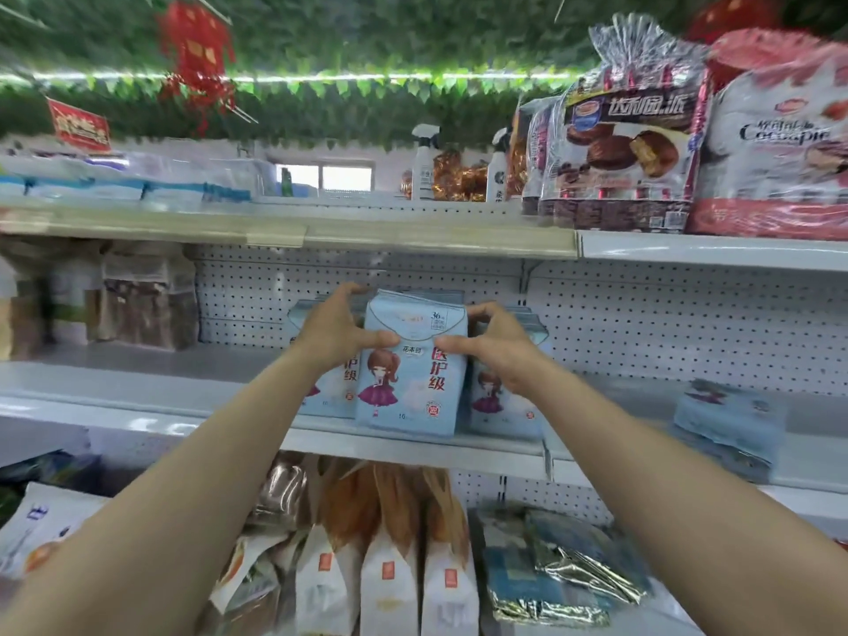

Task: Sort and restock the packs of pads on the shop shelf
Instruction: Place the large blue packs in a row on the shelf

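A light-blue pack of pads [413,383] with a cartoon girl and red lettering stands upright at the front edge of the middle shelf [160,397]. My left hand [337,330] grips its upper left side, thumb across the front and fingers over the top. On the upper right side my right hand [495,348] holds it the same way. More of the same blue packs stand behind it, one to the left [332,392] and one to the right [500,406]. Another small stack of blue packs [729,424] lies flat further right on the shelf.
White pegboard [665,323] backs the shelf. Brown packets [142,300] stand at the shelf's left. Large cake bags [628,144] and spray bottles [424,162] fill the top shelf. Below are paper bread bags [390,553] and foil-and-blue packets [560,571].
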